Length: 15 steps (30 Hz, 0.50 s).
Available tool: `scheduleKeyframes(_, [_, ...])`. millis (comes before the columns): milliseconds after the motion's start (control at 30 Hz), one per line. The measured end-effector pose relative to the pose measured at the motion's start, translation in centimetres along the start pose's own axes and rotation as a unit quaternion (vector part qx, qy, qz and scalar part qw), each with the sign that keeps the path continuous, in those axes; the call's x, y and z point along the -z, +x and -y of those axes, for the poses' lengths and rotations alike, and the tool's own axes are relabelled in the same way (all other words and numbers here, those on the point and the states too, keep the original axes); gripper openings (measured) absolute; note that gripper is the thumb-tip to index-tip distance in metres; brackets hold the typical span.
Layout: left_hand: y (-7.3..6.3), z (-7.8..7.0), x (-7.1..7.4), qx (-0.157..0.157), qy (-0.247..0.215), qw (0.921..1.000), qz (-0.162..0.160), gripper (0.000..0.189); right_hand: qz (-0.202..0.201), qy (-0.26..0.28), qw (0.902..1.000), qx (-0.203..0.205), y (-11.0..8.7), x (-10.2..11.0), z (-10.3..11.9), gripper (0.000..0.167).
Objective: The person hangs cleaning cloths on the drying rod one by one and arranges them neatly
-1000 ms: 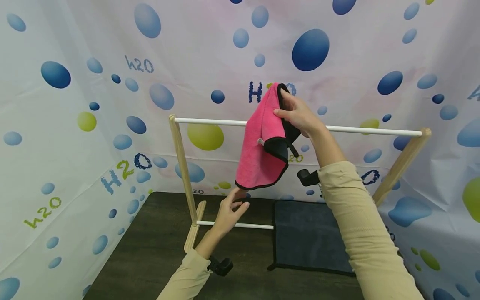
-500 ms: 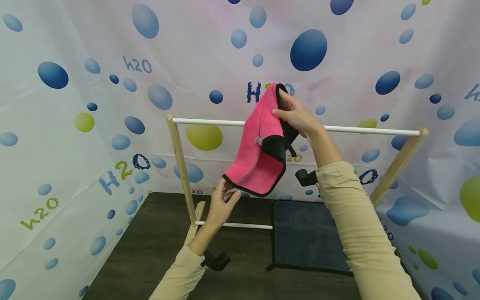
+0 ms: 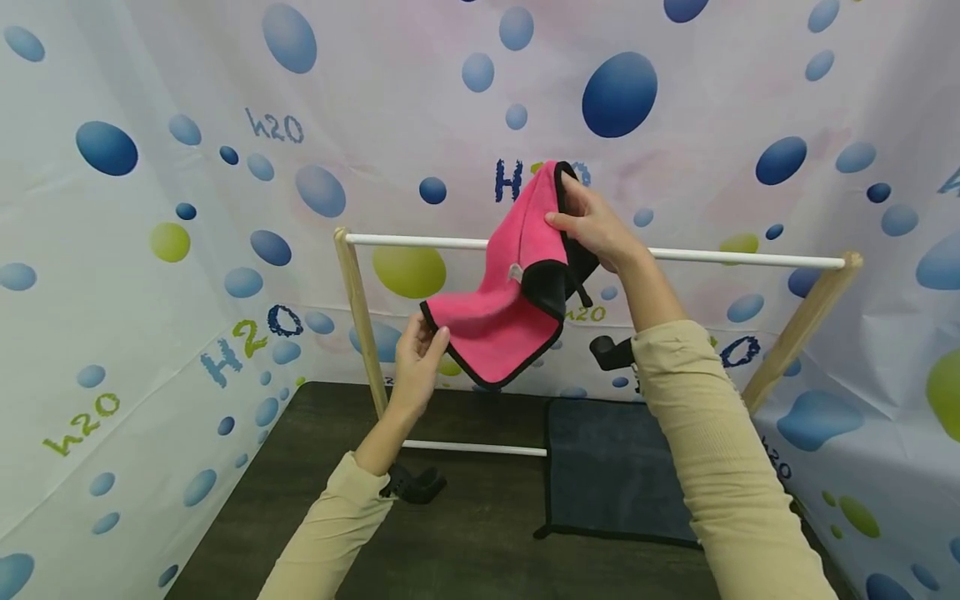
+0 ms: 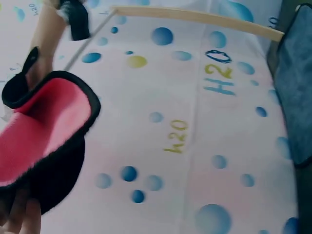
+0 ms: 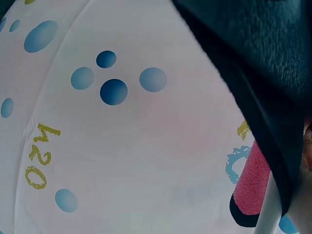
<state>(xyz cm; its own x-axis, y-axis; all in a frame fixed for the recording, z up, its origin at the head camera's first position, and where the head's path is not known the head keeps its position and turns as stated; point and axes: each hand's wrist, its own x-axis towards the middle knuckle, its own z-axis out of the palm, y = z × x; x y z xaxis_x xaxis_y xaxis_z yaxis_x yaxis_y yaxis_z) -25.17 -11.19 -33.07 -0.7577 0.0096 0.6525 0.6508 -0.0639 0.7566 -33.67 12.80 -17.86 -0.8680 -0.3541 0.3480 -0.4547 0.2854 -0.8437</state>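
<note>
A pink cleaning cloth [image 3: 510, 325] with black edging, a small white tag and a dark grey reverse hangs between both hands in the head view. My right hand [image 3: 596, 227] pinches its upper edge, above the rack's white top bar [image 3: 420, 242]. At the lower left corner, my left hand [image 3: 415, 362] holds the cloth between thumb and fingers. Part of the cloth overlaps the bar. In the left wrist view, the fingers [image 4: 30, 219] are under the black edge of the cloth [image 4: 53, 109]. The dark reverse [image 5: 263, 53] fills the upper right of the right wrist view.
The rack has wooden side posts [image 3: 802, 329] and a white lower bar [image 3: 472, 448]. A dark grey cloth [image 3: 622, 475] lies flat on the dark wooden table [image 3: 300, 492], at the right. Behind stands a white curtain [image 3: 225, 75] with blue and green dots.
My left hand has moved up and left, taken hold of the cloth's lower corner and drawn it out sideways, so the cloth is spread wider. My right hand stays at the upper edge.
</note>
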Motion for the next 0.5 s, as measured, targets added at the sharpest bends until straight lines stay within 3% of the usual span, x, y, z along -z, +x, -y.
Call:
scheduleKeyframes(233, [3.2, -2.6, 0.9, -0.052, 0.007, 0.9986, -0.011, 0.028, -0.015, 0.052, 0.9985, 0.004, 0.0, 0.5, 0.2, 0.061])
scheduleKeyframes(367, [5.0, -4.3, 1.5, -0.066, 0.012, 0.9974, -0.025, 0.026, -0.032, 0.076, 0.9966, -0.006, 0.1, 0.6, 0.4, 0.06])
scheduleKeyframes(500, [7.0, -5.7, 2.4, -0.06, 0.017, 0.9964, -0.057, 0.023, -0.048, 0.098, 0.9939, -0.011, 0.1, 0.7, 0.7, 0.059])
